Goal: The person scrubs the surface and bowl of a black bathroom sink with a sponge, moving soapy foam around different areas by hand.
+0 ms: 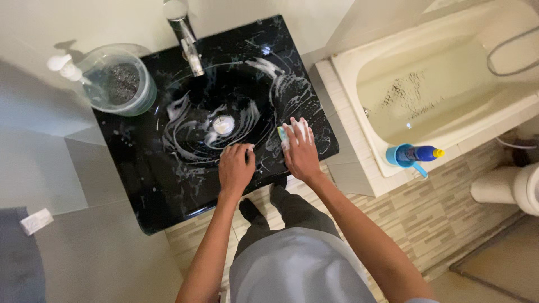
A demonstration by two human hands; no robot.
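A black glossy washbasin (168, 185) with an oval bowl is streaked with white soap foam. My right hand (300, 151) presses flat on a small yellow-green sponge (282, 134) at the basin's right rim, with foam over the fingers. My left hand (236, 167) rests on the front rim of the bowl, fingers curled down, and I cannot see anything in it. A round white drain plug (223, 124) sits at the bowl's bottom. A chrome tap (188, 39) stands at the back.
A clear plastic jug (118, 81) sits on the basin's back left corner beside a white pump top (63, 66). A cream bathtub (438, 84) lies to the right, a blue bottle (415, 154) on its tiled edge. A toilet (514, 188) stands far right.
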